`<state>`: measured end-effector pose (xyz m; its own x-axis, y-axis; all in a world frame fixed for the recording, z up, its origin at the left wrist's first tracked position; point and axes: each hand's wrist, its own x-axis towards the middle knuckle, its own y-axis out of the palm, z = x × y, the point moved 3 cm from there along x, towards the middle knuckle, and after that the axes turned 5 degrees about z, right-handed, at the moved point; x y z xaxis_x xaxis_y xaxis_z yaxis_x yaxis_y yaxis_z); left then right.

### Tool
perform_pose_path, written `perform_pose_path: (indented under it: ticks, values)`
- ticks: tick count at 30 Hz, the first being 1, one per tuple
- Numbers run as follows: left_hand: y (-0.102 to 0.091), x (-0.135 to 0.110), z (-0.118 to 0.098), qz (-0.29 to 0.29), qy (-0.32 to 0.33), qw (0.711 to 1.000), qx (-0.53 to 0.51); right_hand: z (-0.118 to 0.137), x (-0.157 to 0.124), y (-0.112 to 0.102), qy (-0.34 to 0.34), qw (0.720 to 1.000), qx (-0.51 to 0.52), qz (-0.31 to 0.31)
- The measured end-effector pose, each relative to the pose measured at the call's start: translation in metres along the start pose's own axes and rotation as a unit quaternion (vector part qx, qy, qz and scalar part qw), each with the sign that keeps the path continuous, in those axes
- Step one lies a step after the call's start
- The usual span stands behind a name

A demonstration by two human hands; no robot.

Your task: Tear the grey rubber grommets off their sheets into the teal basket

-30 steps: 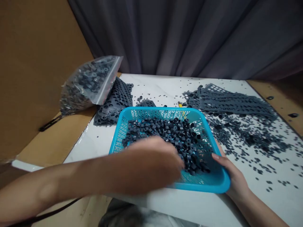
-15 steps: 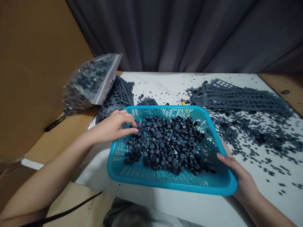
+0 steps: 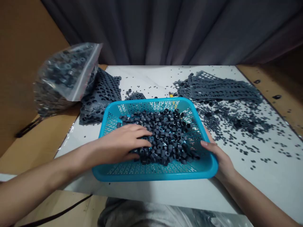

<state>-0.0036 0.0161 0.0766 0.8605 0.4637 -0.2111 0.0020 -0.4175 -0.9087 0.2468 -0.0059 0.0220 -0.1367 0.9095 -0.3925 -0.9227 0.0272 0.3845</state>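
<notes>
A blue perforated plastic basket (image 3: 123,173) sits on the white table, heaped with several small dark grey rubber rings (image 3: 165,132). My left hand (image 3: 123,142) lies inside the basket on the left side of the heap, fingers stretched out and pressed flat onto the rings. My right hand (image 3: 216,156) grips the basket's right rim, thumb over the edge and fingers hidden underneath.
A clear zip bag (image 3: 63,75) full of rings leans at the left on cardboard. Punched grey rubber sheets lie behind the basket at left (image 3: 99,94) and at right (image 3: 220,88). Loose rubber bits (image 3: 239,123) litter the table's right half. A dark curtain hangs behind.
My left hand has moved from the basket's near side to its far left rim, then down onto the heap of rings. The basket has shifted left in view.
</notes>
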Motion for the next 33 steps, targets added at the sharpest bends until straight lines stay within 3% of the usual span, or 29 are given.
perform_pose_path:
  ticks: [4, 8, 13, 18, 26, 33]
  values:
    - [-0.01, 0.001, 0.025, -0.016, -0.1, 0.993, 0.057, -0.002, 0.001, -0.003, -0.005, 1.0, -0.014, 0.015]
    - [-0.025, -0.001, 0.042, -0.02, -0.099, 0.994, 0.05, -0.003, 0.001, -0.005, -0.009, 1.0, -0.004, 0.029]
    - [-0.028, 0.018, 0.025, -0.054, -0.074, 0.994, 0.061, -0.003, 0.001, -0.004, -0.009, 0.999, 0.023, 0.047]
    - [-0.014, 0.053, -0.001, 0.02, 0.082, 0.993, 0.085, -0.002, 0.0, -0.002, -0.01, 0.999, 0.015, 0.046]
    - [-0.026, 0.065, 0.022, 0.012, 0.046, 0.999, -0.021, -0.004, 0.003, -0.008, -0.026, 0.996, -0.027, 0.084]
    - [-0.022, 0.073, 0.025, -0.011, 0.009, 0.999, -0.039, -0.004, 0.004, -0.01, -0.019, 0.994, -0.045, 0.096]
